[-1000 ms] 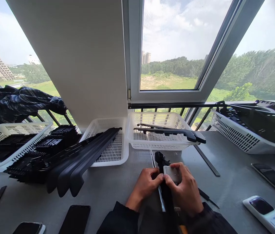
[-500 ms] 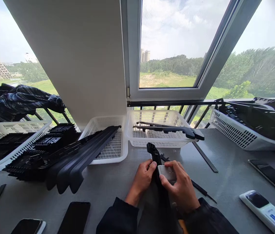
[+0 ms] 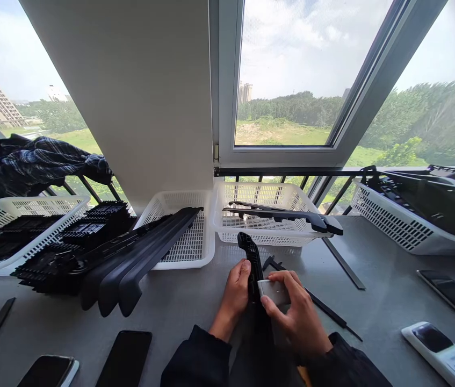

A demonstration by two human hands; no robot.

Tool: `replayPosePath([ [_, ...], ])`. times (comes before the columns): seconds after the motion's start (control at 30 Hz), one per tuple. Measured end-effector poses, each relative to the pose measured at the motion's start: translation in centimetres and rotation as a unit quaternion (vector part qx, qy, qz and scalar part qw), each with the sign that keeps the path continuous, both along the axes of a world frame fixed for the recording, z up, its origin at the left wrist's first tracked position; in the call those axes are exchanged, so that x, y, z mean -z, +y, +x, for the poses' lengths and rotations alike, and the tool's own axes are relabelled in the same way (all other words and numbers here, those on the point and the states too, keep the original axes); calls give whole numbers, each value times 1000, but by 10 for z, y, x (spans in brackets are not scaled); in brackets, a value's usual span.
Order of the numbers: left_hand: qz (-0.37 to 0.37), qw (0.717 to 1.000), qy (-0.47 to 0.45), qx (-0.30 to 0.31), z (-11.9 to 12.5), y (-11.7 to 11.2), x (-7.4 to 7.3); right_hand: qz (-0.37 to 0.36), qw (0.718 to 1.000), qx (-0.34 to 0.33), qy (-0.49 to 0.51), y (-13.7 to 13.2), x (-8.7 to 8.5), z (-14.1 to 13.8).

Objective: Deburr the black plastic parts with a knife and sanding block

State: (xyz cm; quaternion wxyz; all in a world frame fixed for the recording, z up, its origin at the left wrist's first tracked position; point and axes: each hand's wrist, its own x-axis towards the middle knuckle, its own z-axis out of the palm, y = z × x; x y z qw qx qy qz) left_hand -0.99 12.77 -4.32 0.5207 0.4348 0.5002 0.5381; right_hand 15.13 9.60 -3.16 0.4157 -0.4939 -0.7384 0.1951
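My left hand is closed around a long black plastic trim piece, its ribbed, hooked end pointing away from me. The lower part of the piece runs back toward my body, dark against my clothing. In my right hand is a small light-grey block, gripped between thumb and fingers. One edge of the block lies against the right side of the trim piece, or very close to it. Behind my right hand a black caliper lies on the table, partly covered by the hand.
Black trim pieces lean across a white basket; more rest on the middle basket. Baskets with black parts stand at far left and right. Phones, a white handheld device and flat strips lie on the grey table.
The trim piece's far end has shifted slightly left. The grey block has moved a little down and left along it, still in my right hand. The whole view has shifted slightly.
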Motion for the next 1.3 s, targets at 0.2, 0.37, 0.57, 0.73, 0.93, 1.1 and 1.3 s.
replayPosePath([
  [0.2, -49, 996, -11, -71, -3, -3, 4, -39, 994, -100, -5, -4, -4, -2],
  [0.37, -78, 992, -10, -94, -4, -2, 10, -47, 998, -51, 14, -4, -4, -3],
  [0.57, -80, 993, 0, -86, -2, -4, 8, -66, 996, -52, 8, -5, -2, -5],
  [0.73, -56, 998, 21, -34, 7, -13, 2, -44, 997, 49, 39, -2, -3, -3],
  [0.93, -40, 998, 50, 4, 14, -19, -3, -43, 996, 63, 52, 0, -1, -1],
  [1.1, -49, 997, 59, 19, 19, -19, 5, -46, 994, 78, 55, 2, 3, 1],
  [1.3, -61, 997, 49, -4, 19, -17, 8, -49, 997, 16, 49, -1, 1, -1],
])
